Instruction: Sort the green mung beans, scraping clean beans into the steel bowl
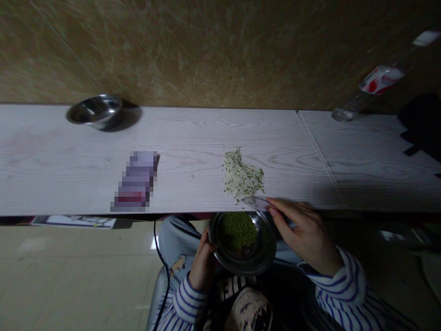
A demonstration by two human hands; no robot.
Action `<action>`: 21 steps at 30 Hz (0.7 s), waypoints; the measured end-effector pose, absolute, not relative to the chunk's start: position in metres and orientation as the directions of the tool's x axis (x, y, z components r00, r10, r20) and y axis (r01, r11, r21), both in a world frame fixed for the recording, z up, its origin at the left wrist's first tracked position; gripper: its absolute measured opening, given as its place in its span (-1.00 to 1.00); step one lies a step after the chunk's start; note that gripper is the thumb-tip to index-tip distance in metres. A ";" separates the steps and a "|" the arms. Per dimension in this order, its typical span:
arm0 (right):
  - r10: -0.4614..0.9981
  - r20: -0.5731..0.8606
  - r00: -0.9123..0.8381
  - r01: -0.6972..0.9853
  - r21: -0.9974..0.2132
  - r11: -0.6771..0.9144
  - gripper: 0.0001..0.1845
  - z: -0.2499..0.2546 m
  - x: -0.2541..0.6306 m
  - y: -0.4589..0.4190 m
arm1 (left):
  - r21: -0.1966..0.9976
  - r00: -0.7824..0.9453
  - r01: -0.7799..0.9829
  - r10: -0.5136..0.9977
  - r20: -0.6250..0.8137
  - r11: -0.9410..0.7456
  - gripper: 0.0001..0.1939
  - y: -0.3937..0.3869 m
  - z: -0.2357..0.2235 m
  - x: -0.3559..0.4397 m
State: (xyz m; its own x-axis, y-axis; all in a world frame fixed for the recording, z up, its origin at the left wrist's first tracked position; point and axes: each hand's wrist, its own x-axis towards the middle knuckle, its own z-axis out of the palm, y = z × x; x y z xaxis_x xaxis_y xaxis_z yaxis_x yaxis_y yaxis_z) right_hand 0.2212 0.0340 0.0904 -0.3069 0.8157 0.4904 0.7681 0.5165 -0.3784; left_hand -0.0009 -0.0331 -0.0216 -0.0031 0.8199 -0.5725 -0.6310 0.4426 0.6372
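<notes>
My left hand [204, 262] is closed on the left rim of a steel bowl [265, 257], held above my lap just below the table edge. Green mung beans [237, 230] lie inside it. Between thumb and fingers, my right hand [303, 230] pinches a clear plastic spoon [254, 202]. The spoon's bowl end is at the table's front edge, above the steel bowl and beside the near side of a pile of white grains mixed with green beans [243, 177]. The white grains look like rice.
A second steel bowl [110, 117] stands at the back left. A phone-like flat thing, blurred out [136, 181], lies left of the pile. At the back right are a clear bottle [372, 87] and a dark object [423, 124]. A cable [167, 276] hangs below the table.
</notes>
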 end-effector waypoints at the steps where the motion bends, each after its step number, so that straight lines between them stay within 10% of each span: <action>1: 0.815 0.490 -0.310 0.766 -0.380 0.519 -0.77 0.091 0.222 0.034 | 0.641 -0.006 -0.631 0.823 -0.568 0.438 -0.58 -0.033 -0.023 -0.001; 21: 0.804 0.484 -0.346 0.751 -0.371 0.546 -0.78 0.088 0.218 0.037 | 0.625 -0.002 -0.636 0.809 -0.588 0.453 -0.49 -0.034 -0.024 -0.003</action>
